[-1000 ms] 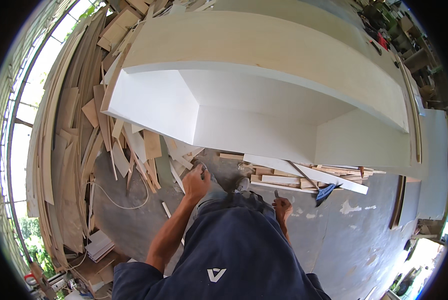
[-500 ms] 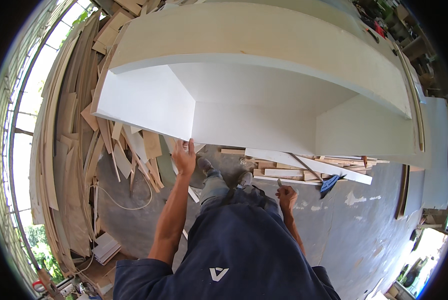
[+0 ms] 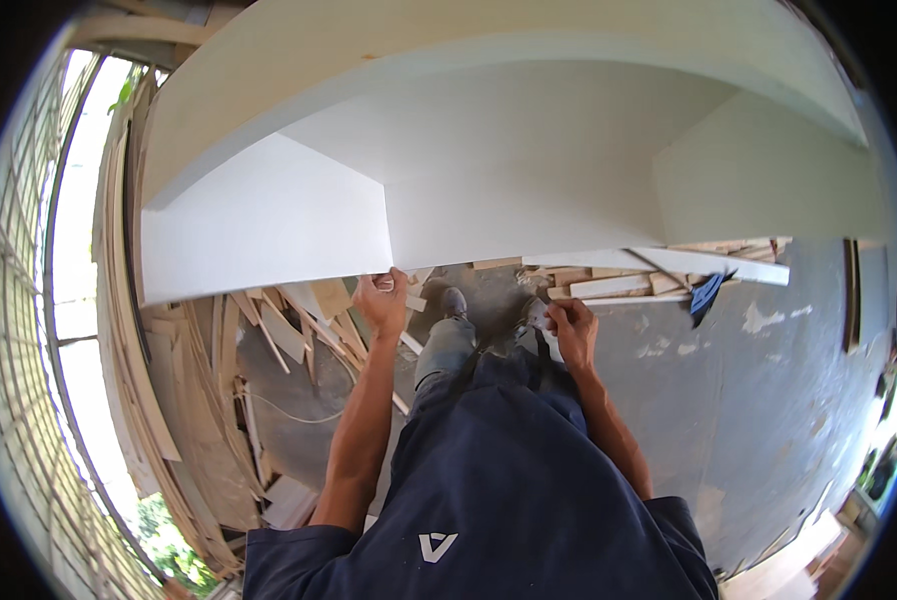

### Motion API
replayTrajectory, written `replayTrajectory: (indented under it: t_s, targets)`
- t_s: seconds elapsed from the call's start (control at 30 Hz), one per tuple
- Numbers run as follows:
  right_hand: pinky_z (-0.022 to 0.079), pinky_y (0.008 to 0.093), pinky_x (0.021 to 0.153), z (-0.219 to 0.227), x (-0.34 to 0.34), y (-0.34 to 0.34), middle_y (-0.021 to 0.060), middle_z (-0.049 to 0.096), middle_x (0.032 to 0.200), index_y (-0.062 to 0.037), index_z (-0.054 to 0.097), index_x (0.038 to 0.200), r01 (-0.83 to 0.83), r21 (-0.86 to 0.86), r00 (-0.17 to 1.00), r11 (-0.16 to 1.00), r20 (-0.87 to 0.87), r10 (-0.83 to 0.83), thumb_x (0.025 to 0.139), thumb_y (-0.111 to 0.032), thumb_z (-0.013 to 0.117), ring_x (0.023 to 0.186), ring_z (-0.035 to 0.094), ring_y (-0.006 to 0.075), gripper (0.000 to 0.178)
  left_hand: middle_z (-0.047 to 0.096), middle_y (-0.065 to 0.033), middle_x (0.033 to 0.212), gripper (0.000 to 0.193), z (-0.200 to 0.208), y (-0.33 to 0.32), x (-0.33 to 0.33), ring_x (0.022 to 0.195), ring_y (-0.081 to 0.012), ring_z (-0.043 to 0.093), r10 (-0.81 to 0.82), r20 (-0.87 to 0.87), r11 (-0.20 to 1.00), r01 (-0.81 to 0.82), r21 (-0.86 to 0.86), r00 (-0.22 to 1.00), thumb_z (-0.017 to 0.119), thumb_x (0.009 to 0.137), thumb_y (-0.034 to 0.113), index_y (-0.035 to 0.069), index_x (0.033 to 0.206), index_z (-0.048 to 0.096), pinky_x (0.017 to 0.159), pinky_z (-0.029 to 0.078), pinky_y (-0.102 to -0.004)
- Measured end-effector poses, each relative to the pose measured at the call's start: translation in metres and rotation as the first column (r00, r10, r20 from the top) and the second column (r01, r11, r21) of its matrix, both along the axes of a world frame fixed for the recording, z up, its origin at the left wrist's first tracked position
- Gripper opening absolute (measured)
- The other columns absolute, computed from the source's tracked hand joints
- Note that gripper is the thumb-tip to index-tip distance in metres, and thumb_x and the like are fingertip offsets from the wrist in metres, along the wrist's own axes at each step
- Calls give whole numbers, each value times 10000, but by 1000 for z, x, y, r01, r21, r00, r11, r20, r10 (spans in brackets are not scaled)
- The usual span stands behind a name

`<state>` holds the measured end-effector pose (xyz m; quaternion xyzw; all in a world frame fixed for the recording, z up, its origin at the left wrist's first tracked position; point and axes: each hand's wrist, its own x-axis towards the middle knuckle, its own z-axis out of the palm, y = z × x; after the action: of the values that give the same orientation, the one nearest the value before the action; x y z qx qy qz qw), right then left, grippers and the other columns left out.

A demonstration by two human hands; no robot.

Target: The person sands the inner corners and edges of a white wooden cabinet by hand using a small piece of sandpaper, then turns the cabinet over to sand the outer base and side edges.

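A large box-like cabinet [image 3: 509,180] fills the upper view, with white inner faces and a cream outer panel; its hollow faces me. My left hand [image 3: 382,303] is at the cabinet's lower edge, below the inner left corner, fingers curled against the edge. Whether it also holds something small cannot be made out. My right hand [image 3: 575,335] hovers apart from the cabinet, in front of my right leg. Its thumb and fingers are pinched together; the thin, flat, greyish piece seen there earlier is now mostly hidden.
Wood strips [image 3: 619,285] lie on the grey floor [image 3: 729,400] below the cabinet, with a blue-and-black cloth-like item [image 3: 706,297] beside them. Tall boards [image 3: 134,330] lean at the left, before a window grille [image 3: 19,300]. A pale cord [image 3: 294,412] loops on the floor.
My view has moved closer to the cabinet, which now looks larger. My right hand has risen toward the cabinet and inward. My left hand stays by the lower edge near the inner corner.
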<state>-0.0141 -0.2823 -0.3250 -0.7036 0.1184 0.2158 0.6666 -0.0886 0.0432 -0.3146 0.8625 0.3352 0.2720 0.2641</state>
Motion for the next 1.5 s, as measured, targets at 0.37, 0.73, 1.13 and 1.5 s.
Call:
replayTrajectory:
  t_s: [0.37, 0.73, 1.13, 1.5]
  targets:
    - [419, 245, 601, 39, -47, 153, 58, 694, 823, 37, 728, 995, 351, 433, 907, 830, -379, -186, 969, -131, 657, 631, 523, 80, 184, 740, -129, 1023, 327, 126, 37, -12, 929, -176, 688, -334, 152, 910, 360, -206, 930, 749, 932, 134, -75, 1173, 672, 875, 520, -317]
    - [510, 363, 629, 75, -83, 250, 45, 622, 790, -30, 724, 1012, 234, -192, 698, 953, 715, -28, 719, 8, 776, 704, 600, 218, 300, 667, -171, 1193, 340, 179, 42, 6, 1079, -204, 638, -454, -52, 868, 429, -249, 890, 659, 986, 68, -127, 1252, 576, 944, 505, -336]
    - [476, 345, 583, 64, -80, 268, 56, 569, 812, 19, 701, 1087, 281, -190, 661, 941, 749, -46, 707, 11, 791, 685, 555, 207, 390, 666, -105, 977, 234, 166, 58, 5, 873, -144, 602, -519, -11, 845, 511, -160, 855, 565, 1014, 49, -141, 1147, 587, 786, 475, -282]
    - [477, 347, 574, 53, -76, 272, 67, 564, 806, 22, 686, 1077, 305, -155, 706, 940, 699, -114, 697, 48, 782, 671, 555, 221, 393, 673, -245, 1177, 354, 173, 73, -4, 1070, -272, 665, -566, -183, 814, 510, -278, 804, 577, 1019, 39, -196, 1277, 519, 914, 529, -363]
